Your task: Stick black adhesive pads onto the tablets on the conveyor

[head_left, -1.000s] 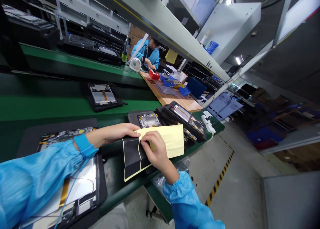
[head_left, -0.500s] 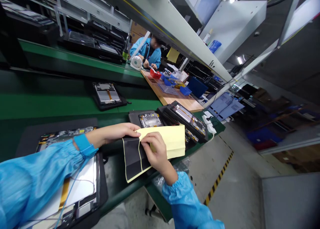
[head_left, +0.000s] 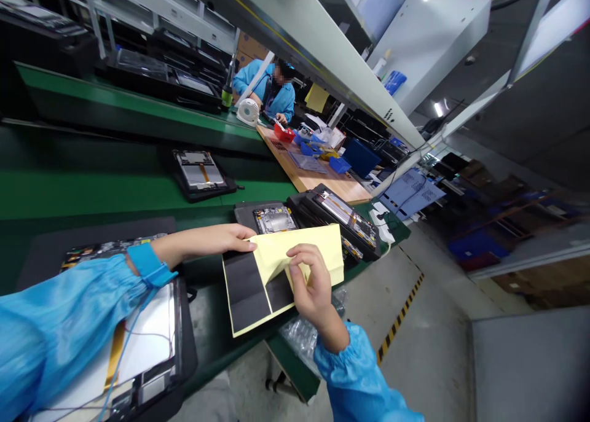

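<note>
A creased sheet of black stickers on yellow backing paper [head_left: 244, 287] is held over the front edge of the green bench. My left hand [head_left: 233, 239] is closed on its upper left edge, thumb on top. My right hand [head_left: 314, 281] pinches a yellow flap of the sheet; its fingertips partly cover the spot. The flap is bent up and rightward, with a black rectangle [head_left: 280, 292] showing beneath it. Under my left forearm lies a large opened tablet-like device [head_left: 152, 342] with a bare circuit board and an orange ribbon cable.
Opened devices [head_left: 345, 216] are stacked beyond the sheet, beside a smaller board [head_left: 275, 219]. Another device [head_left: 199, 170] lies farther back on the bench [head_left: 92, 195]. A white power strip [head_left: 381, 222] sits at the right edge. A co-worker in blue [head_left: 270, 90] works behind a fan [head_left: 249, 110].
My right hand has moved right, pulling the yellow flap up and away from the left part of the sheet. My left hand keeps its hold on the edge.
</note>
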### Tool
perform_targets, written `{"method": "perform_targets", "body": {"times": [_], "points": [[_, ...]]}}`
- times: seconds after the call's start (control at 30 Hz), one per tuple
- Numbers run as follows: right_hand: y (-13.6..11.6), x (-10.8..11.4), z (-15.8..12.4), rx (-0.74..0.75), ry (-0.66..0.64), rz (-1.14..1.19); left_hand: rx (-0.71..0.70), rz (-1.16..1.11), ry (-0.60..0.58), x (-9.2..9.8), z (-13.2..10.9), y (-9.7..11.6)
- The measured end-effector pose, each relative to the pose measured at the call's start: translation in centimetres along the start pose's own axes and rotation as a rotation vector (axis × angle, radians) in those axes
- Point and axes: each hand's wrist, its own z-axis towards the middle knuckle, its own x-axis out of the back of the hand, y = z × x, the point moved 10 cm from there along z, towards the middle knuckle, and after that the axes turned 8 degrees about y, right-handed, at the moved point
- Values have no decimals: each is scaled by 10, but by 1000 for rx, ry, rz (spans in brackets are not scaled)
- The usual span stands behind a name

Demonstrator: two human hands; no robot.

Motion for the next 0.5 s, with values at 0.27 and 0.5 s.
{"method": "perform_targets", "body": {"times": [0.27,0.5], "points": [[-1,23,5,-87,107,61,-86,234,6,1,7,-5],[-30,35,24,-32,53,94,-207,697,290,4,-2,17]]}}
